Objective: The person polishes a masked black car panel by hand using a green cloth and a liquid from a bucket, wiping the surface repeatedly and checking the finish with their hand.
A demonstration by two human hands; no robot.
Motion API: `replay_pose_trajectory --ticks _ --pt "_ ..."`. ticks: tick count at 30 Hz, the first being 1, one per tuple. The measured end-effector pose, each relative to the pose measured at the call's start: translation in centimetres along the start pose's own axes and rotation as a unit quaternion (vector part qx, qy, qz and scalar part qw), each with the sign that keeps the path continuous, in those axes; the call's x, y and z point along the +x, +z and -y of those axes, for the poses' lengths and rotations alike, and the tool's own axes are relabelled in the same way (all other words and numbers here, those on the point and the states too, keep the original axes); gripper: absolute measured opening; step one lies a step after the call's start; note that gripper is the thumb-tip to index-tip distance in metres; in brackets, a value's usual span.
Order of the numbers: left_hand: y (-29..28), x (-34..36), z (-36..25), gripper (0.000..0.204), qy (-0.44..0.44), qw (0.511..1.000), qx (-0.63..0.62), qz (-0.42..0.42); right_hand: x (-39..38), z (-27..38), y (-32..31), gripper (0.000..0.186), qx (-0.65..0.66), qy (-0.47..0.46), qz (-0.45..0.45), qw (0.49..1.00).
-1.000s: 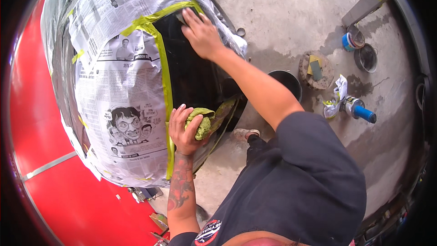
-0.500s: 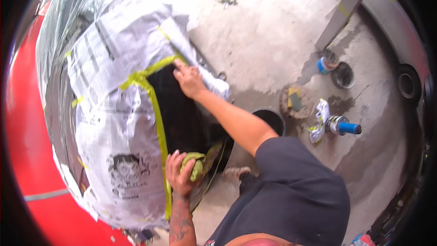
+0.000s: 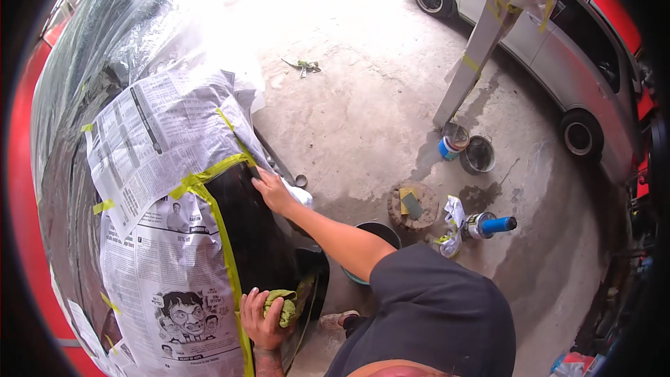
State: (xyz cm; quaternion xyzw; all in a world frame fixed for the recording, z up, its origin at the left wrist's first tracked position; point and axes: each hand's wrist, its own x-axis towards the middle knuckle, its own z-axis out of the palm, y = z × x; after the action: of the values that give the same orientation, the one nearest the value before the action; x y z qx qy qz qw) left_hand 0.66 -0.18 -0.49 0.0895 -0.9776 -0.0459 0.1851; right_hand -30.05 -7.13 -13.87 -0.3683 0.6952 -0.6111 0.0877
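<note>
The left hand [image 3: 264,321] is clamping a wadded green cloth [image 3: 281,306] against the lower edge of the glossy black car panel [image 3: 248,237], fingers closed around it. The right hand [image 3: 272,192] is lying flat and open on the panel's upper corner, holding nothing, just below the yellow-green masking tape [image 3: 209,176]. This looks like wiping down the exposed panel before spraying; next, the cloth likely needs sweeping upward toward the flat hand. Crinkled newspaper [image 3: 164,237] is bordering the panel on the far side of both hands, under filmy plastic sheeting [image 3: 125,35].
</note>
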Motion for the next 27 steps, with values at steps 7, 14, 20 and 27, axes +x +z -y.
replay_pose_trajectory --ticks 7,14,20,27 --pt "-0.1 0.6 -0.5 0.049 0.001 1.000 0.000 -0.002 2.6 0.1 -0.1 0.043 0.054 -0.011 -0.025 0.998" --pt "-0.6 -0.3 -0.2 0.050 -0.014 1.000 0.010 -0.003 -3.3 0.0 0.8 0.040 0.076 0.005 0.000 0.997" --pt "-0.1 0.4 -0.4 0.048 -0.004 1.000 0.003 -0.003 2.7 0.9 0.4 0.043 0.025 -0.009 -0.035 0.999" --pt "-0.4 -0.1 -0.2 0.046 -0.003 1.000 0.011 -0.008 -2.2 -1.0 1.8 0.041 0.026 -0.009 -0.046 0.999"
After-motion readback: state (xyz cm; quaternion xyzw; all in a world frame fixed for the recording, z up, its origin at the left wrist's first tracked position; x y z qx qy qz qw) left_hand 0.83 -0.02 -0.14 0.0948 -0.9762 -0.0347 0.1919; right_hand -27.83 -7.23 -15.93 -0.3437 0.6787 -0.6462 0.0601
